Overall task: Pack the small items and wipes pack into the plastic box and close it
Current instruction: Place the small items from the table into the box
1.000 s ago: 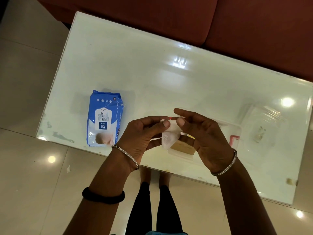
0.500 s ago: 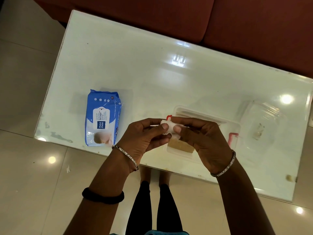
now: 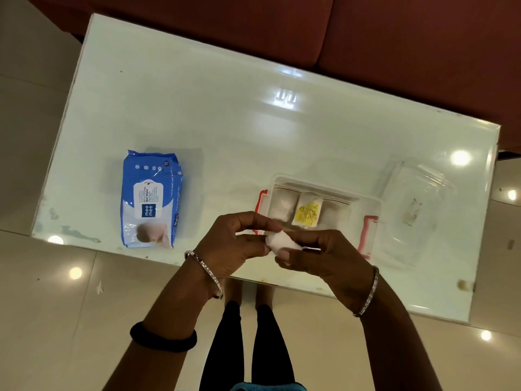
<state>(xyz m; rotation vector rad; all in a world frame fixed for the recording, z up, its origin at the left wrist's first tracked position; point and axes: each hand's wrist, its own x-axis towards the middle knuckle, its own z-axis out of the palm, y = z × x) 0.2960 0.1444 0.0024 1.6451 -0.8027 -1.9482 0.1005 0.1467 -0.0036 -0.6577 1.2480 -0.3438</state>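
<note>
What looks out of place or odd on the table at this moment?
Nothing is spilled or damaged. The wipes pack lies apart on the table, the lid is off the box, and both hands hold a small white item.

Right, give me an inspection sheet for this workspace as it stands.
Surface: glossy white table, stains at its near edge.
Job's things: blue wipes pack flat on the left, outside the box; open plastic box holding a yellow-labelled packet; clear lid off, right of it.
Clutter: nothing seen.
Hands: left hand and right hand together pinch a small white item at the box's near edge.
Cables: nothing seen.
Surroundings: red sofa, tiled floor.
</note>
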